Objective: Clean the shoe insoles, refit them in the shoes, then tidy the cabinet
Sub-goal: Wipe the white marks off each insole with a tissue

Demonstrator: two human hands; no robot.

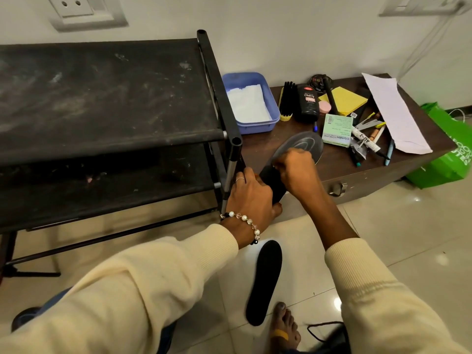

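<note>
Head view: left hand (251,198) grips the heel end of a dark insole (293,159) held over the desk (260,146) front edge; right hand (297,172) is curled over its middle, anything pinched there hidden. Second insole (264,282) lies on open floor (383,226); shoe (329,338) cut off at frame bottom.

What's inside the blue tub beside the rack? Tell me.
The blue tub holds a crumpled white paper towel covering most of its floor. Anything beneath the towel is hidden.
</note>
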